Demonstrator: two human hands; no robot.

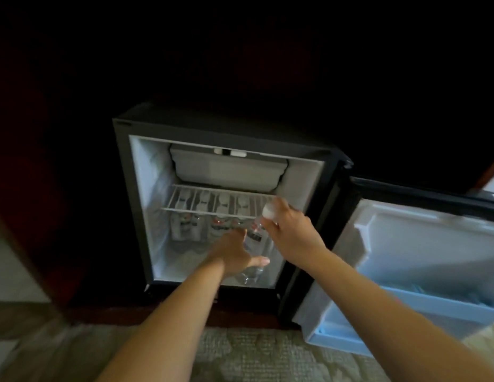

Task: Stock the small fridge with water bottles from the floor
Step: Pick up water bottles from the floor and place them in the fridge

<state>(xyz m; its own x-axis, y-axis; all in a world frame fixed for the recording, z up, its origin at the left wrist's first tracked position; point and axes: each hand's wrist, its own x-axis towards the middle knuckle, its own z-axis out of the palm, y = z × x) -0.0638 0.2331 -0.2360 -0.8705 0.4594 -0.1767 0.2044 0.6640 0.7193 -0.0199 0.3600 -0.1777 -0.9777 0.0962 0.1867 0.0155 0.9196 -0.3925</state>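
**Water bottle going into lower fridge compartment, both hands on it**

Water bottle [254,239] is clear w/ a label and a white cap. It is tilted, cap end up and to the right, base down near the front of the fridge [150,216] floor, at the right side of the lower compartment. R hand [288,230] grips the top end, fingers [270,220] curled round the neck just under the cap. L hand [233,255] is lower, on the bottle's body: fingers stretched fwd along its left side, thumb spread wide across the front. Can't tell how much of the palm touches.

Fridge is small, dark outside, white inside, door [405,244] swung open to the right. At the top inside is a closed white freezer box [229,169]. Below it a wire shelf [185,209] carries a row of bottles [223,201] lying down, side by side, caps toward the front. Under the shelf more bottles [183,227] stand upright at the back, packed close, mostly left and centre. Exact counts are too blurred to give.

Door has a pale blue bin [447,308] low down; contents blurred. Patterned carpet [240,354] lies in front.
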